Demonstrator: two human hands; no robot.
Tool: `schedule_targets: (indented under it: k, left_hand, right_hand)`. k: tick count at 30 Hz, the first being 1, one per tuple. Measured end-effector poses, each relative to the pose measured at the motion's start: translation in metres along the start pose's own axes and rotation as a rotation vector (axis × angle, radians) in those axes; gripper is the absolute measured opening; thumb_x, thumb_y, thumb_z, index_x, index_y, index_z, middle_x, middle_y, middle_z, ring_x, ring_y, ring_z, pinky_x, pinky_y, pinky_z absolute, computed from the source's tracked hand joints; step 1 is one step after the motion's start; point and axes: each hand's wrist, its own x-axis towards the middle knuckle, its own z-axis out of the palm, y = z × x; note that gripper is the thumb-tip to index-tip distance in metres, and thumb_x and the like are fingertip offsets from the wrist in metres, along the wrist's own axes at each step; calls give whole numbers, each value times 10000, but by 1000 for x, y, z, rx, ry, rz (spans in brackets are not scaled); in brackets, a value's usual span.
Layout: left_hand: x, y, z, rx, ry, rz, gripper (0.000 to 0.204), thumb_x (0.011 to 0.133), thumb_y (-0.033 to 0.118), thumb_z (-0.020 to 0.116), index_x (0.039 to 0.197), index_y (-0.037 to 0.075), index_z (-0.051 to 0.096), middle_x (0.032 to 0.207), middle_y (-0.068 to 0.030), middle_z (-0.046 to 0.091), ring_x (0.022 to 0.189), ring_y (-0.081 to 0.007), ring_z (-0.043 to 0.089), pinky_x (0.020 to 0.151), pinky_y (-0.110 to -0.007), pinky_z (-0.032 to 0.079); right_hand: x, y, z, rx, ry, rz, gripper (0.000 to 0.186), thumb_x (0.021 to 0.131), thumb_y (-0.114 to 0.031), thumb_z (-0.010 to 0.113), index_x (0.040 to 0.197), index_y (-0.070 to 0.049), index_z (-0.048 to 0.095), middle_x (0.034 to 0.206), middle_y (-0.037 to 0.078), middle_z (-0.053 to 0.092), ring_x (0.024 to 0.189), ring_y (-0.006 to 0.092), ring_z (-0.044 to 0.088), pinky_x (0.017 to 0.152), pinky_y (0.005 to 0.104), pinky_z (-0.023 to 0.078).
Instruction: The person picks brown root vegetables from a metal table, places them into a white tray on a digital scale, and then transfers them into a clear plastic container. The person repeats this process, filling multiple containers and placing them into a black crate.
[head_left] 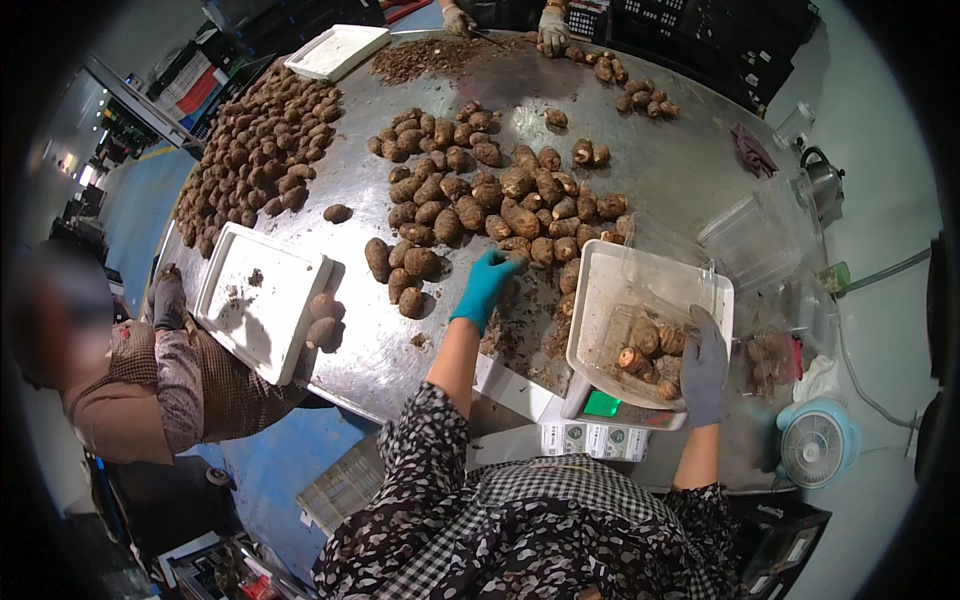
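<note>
My left hand [487, 285], in a teal glove, reaches to the near edge of a spread of brown taros [470, 212]. Its fingers are closed around a taro at that edge, which they largely cover. My right hand [703, 368], in a grey glove, grips the right side of a clear plastic box [655, 285]. Several taros [648, 338] with pale cut ends lie in the box. Beneath it is a white tray [583, 340], resting on a scale [640, 418] with a green-lit display.
A large taro heap [262, 140] covers the metal table's left side. At left, a co-worker [165, 385] stands by another white tray [320, 270]; a second person's gloved hands [553, 30] work at the far edge. Clear boxes [765, 235] and a small fan [818, 443] stand right.
</note>
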Motion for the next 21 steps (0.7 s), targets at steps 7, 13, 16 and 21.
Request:
schedule_targets:
  k: [7,13,16,21]
  left_hand:
    - [-55,-9,20,-1088,-675,21,477,925,350,419,1274,28,467,986,-175,632,677,-248,619,591,-348,527]
    - [-84,34,69,-1039,-845,-15,637,892,532,468,1342,87,401,966,-132,640,679,-189,617,608,-315,537]
    - [-118,66,115,-489,-485,310,525,899,402,544,1309,90,446,995,-67,601,797,-163,611,659,-296,521]
    - [-133,50,170,46,-313,627,424,821,136,631,1227,89,518,1122,-94,518,1076,-225,487,910,-323,405]
  right_hand:
    - [1,2,-1,84,-45,84,474,797,55,422,1255,-40,498,1240,168,520,1170,308,477,1000,357,361]
    - [0,4,-3,41,-23,44,474,789,50,428,1250,-39,500,1254,171,515,1184,308,470,1009,358,355]
    - [1,3,0,98,-37,86,475,787,51,425,1247,-39,500,1255,170,514,1189,310,466,1016,361,350]
    - [0,6,-1,59,-37,22,456,798,47,448,1242,-40,504,1239,166,518,1186,309,463,1014,368,349]
